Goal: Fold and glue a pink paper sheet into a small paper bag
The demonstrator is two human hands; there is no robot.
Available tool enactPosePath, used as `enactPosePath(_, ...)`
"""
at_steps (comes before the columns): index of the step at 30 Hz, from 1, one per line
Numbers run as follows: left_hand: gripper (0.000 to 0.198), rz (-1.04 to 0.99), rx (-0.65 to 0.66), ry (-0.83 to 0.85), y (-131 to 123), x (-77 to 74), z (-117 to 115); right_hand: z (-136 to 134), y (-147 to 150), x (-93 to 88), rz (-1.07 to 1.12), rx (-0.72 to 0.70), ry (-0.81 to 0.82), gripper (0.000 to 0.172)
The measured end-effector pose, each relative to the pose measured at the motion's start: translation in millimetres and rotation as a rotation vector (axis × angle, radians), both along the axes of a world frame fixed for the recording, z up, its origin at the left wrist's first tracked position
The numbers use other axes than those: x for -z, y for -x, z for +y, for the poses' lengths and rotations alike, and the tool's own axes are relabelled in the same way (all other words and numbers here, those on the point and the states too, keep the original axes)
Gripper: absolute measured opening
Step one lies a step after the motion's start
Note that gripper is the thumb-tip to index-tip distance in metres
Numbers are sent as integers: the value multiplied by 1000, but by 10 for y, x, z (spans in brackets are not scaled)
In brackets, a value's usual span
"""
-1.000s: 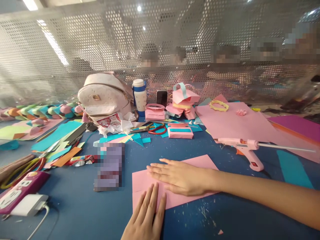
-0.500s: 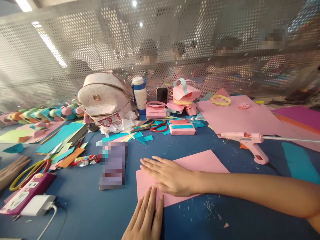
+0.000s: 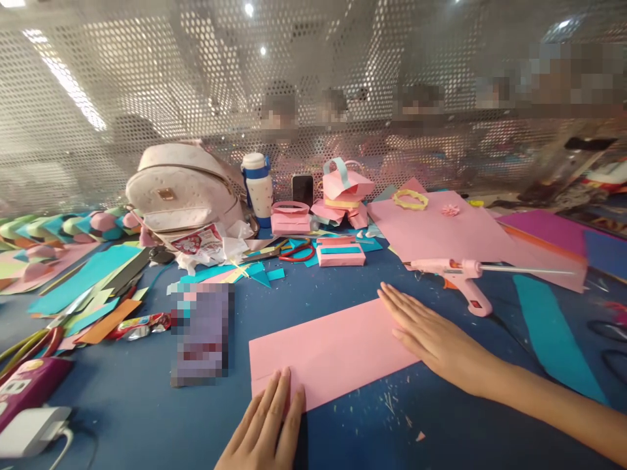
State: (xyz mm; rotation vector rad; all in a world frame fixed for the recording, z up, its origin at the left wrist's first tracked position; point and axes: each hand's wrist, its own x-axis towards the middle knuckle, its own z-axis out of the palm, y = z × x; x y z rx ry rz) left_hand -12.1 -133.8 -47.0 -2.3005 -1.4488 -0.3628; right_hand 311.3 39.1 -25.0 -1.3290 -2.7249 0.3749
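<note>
Two flat, open hands press a folded pink paper sheet [image 3: 328,349]; right hand [image 3: 435,336] has slid from middle to right end, left hand [image 3: 267,424] stays.

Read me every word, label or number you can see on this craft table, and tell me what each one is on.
No text reads clearly.
Red-and-white packet by the backpack: print too blurred.
Shiny wrapper: too small.
Purple power strip: marks unreadable.
Pink sheet: no print shows.
</note>
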Motion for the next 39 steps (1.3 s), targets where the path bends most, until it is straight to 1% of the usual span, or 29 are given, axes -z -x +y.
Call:
enactPosePath(1,61,13,42,-10,44,-33,29,-14,-40,-31,-14,24,5,64)
enactPosePath(4,44,57,171,-18,178,-180,135,-43,-65,-192,-27,52,30,70)
enactPosePath(6,41,17,156,-12,248,-280,218,-48,13,-320,9,33,2,72)
enactPosePath(7,43,1,127,-6,273,-319,264,-46,79,-379,30,-2,-27,71)
enactPosePath(9,51,23,71,23,300,-371,362,-38,248,-466,35,-133,-47,67)
enactPosePath(11,62,109,68,97,293,-391,461,-26,432,-513,-25,-260,-28,63)
enactPosePath(13,68,147,38,161,252,-396,550,-14,591,-531,-55,-356,-26,63)
enactPosePath(16,68,135,-2,179,157,-415,658,-5,763,-537,-29,-469,-68,54)
enactPosePath(19,62,131,36,141,79,-477,761,-1,887,-538,-1,-509,-123,54)
enactPosePath(21,52,108,33,121,55,-551,843,18,963,-543,3,-497,-142,55)
enactPosePath(22,45,86,30,109,51,-601,887,37,997,-550,4,-483,-145,52)
enactPosePath(24,35,22,65,52,54,-723,971,99,1051,-584,21,-446,-138,39)
enactPosePath(26,28,-55,126,-85,54,-863,1031,183,1076,-644,70,-393,-99,27)
enactPosePath(29,22,-96,127,-359,12,-1043,1048,309,1056,-758,229,-289,65,24)
enactPosePath(30,24,-83,148,-414,-15,-1081,1038,340,1038,-791,301,-237,132,24)
enactPosePath(31,26,-60,187,-423,-47,-1107,1026,360,1017,-816,376,-189,202,25)
enactPosePath(32,28,-33,238,-377,-81,-1121,1015,370,993,-833,452,-148,268,27)
enactPosePath(33,32,-7,294,-282,-113,-1126,1009,369,970,-842,520,-122,325,31)
enactPosePath(35,51,30,371,-42,-166,-1118,1020,340,923,-840,617,-113,407,38)
enactPosePath(36,61,41,387,51,-184,-1109,1036,316,901,-833,647,-113,436,42)
enactPosePath(37,68,53,399,112,-196,-1100,1055,289,878,-822,666,-107,463,44)
enactPosePath(38,69,74,410,150,-204,-1092,1075,263,854,-810,676,-90,490,45)
enactPosePath(39,65,99,421,167,-210,-1085,1092,240,830,-797,682,-79,524,46)
